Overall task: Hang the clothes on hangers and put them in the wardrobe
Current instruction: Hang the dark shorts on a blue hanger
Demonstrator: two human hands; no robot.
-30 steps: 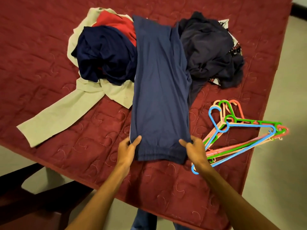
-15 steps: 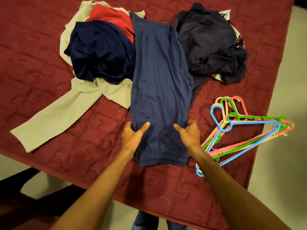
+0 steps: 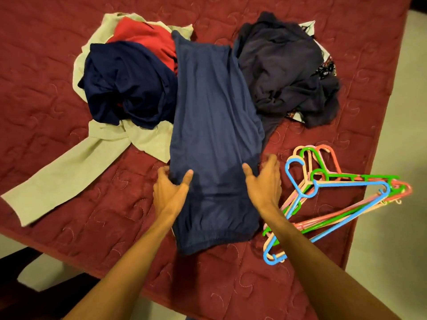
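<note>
A pair of blue trousers (image 3: 212,125) lies lengthwise on the maroon quilted bed (image 3: 46,65), its elastic hem toward me. My left hand (image 3: 169,190) pinches the trousers' left edge between thumb and fingers. At the right edge my right hand (image 3: 263,181) has its thumb on top of the cloth and its fingers at the edge. A stack of coloured plastic hangers (image 3: 335,195), blue, green, pink and peach, lies just right of my right hand.
Behind the trousers lie a navy garment (image 3: 129,84), a red garment (image 3: 143,40), a beige garment (image 3: 69,172) with a long sleeve to the left, and a dark garment (image 3: 284,68). Pale floor (image 3: 397,135) runs along the bed's right side.
Both hands have slid up the trousers from the hem to partway along the sides. The left hand now pinches the left edge.
</note>
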